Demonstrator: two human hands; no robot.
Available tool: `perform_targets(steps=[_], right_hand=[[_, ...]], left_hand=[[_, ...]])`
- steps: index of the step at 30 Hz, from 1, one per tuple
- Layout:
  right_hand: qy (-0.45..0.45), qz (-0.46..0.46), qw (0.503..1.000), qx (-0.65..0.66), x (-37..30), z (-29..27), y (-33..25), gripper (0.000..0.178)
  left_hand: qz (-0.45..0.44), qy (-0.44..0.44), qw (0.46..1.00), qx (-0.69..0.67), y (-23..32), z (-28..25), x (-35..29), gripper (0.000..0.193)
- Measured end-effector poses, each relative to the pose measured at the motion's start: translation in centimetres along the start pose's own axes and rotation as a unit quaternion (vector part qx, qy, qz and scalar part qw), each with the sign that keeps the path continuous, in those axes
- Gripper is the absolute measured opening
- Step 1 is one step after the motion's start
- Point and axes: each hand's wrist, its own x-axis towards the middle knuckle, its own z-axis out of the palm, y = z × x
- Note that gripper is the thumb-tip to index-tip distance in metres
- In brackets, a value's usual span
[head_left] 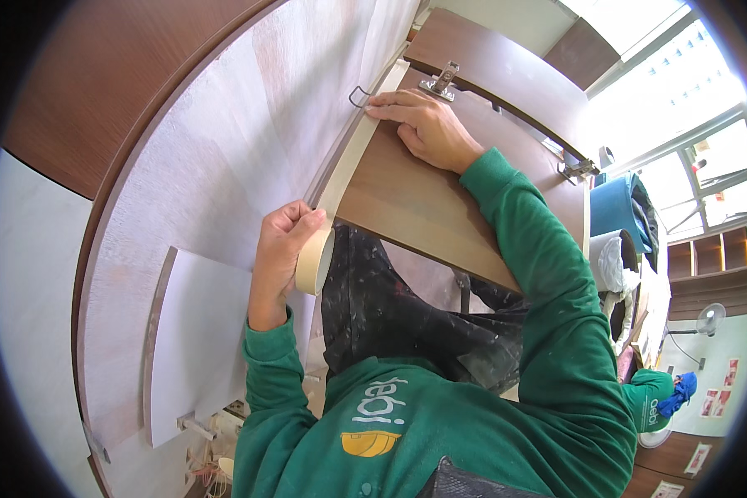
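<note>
A tape roll [314, 261] is gripped in the left hand [280, 249], fingers curled tightly round it, just beside the near corner of a brown door [423, 199]. From the roll a strip [353, 149] of tape is drawn out along the door's left edge, its long axis running from the near corner up and to the right. The strip's far end is pressed flat under the fingertips of the right hand [423, 124], held open, near a hinge [441, 81].
</note>
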Motion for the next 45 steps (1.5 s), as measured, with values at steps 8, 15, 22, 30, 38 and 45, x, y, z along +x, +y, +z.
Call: perform_targets(steps=[8,15,22,30,38,45], right_hand=[[-0.024,0.000,0.997,-0.067,-0.8,0.3,-4.7,0.053],[-0.055,-0.035,0.998,0.009,-2.0,0.3,-9.4,0.051],[-0.075,-0.048,0.996,-0.003,-2.0,0.1,-9.4,0.051],[-0.084,-0.049,0.995,0.003,-1.9,-0.1,-9.3,0.053],[-0.080,-0.044,0.996,0.007,-1.9,0.0,-9.4,0.052],[-0.084,-0.035,0.996,0.019,-1.9,0.0,-9.4,0.052]], left_hand=[[-0.007,0.015,1.000,-0.001,0.1,0.5,0.2,0.026],[-0.012,0.023,0.999,0.024,0.5,0.8,-0.3,0.024],[-0.019,0.016,0.999,0.022,0.6,0.7,-0.4,0.023],[-0.021,0.004,1.000,-0.003,0.4,0.5,-0.4,0.022],[-0.026,0.000,1.000,-0.012,0.3,0.5,-0.4,0.022],[-0.009,0.010,1.000,-0.013,-0.1,0.6,-0.5,0.023]])
